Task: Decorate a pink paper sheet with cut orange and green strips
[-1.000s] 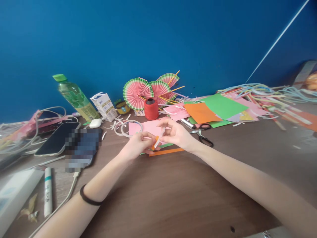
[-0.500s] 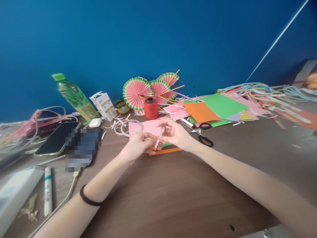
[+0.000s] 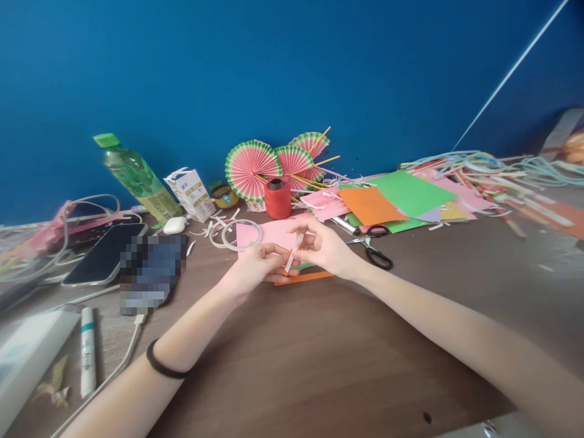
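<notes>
Toward the far edge of the tabletop (image 3: pixel 328 359), our left hand (image 3: pixel 255 266) pinches a small orange-and-white strip (image 3: pixel 288 264), long axis slanting up-right to our right hand (image 3: pixel 325 246), just beside, grip unclear; pink paper sheet (image 3: pixel 274 231) behind.

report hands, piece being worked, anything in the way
Left hand pinching small orange piece with white strip. Right hand at its upper end, grip unclear. Scissors off to the right, not in the way.
</notes>
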Demonstrator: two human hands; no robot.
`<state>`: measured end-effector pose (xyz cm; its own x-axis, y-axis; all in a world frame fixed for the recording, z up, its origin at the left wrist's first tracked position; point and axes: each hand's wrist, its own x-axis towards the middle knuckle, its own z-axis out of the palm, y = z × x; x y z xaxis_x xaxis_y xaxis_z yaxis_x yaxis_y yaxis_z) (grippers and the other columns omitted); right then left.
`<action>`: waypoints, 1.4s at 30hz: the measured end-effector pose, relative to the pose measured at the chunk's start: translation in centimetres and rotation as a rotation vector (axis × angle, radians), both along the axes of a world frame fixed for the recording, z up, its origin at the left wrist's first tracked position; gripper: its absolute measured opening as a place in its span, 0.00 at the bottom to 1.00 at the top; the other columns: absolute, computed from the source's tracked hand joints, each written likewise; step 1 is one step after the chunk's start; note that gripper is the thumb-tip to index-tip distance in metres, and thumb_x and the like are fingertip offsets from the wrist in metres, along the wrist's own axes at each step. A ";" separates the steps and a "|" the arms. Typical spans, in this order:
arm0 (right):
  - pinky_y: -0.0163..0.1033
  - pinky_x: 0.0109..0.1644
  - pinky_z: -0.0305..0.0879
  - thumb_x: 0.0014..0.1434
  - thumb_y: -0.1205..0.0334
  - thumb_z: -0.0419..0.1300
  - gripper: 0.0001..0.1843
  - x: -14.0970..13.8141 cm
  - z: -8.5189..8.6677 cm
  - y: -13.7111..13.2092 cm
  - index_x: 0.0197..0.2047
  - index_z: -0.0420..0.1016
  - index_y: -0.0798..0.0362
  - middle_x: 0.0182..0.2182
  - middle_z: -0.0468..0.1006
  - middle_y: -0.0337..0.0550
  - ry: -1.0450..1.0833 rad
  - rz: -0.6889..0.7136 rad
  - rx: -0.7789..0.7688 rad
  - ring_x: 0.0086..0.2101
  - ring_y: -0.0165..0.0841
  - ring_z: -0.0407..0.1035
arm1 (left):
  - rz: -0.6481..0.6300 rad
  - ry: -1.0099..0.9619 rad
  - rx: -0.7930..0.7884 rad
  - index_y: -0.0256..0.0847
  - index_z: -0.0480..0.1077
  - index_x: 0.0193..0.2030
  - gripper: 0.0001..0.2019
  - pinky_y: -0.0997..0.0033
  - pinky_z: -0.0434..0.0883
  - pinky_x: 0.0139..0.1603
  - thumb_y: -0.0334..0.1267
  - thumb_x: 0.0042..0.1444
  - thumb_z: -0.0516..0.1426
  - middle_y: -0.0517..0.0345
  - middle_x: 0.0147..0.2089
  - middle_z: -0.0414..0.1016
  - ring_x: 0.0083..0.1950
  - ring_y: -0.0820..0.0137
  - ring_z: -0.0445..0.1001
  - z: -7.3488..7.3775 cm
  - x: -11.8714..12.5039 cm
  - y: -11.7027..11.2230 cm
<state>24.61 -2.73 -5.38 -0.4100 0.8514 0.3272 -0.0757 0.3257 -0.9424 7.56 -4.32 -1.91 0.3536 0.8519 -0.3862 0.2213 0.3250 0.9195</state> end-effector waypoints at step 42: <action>0.34 0.32 0.63 0.50 0.74 0.55 0.20 -0.5 0.1 -0.8 0.46 0.61 0.50 0.40 0.66 0.40 -0.148 -0.100 0.233 0.31 0.25 0.64 | 0.046 -0.034 0.010 0.33 0.67 0.31 0.04 0.71 0.72 0.36 0.33 0.48 0.56 0.53 0.30 0.77 0.32 0.70 0.76 0.1 0.4 -0.3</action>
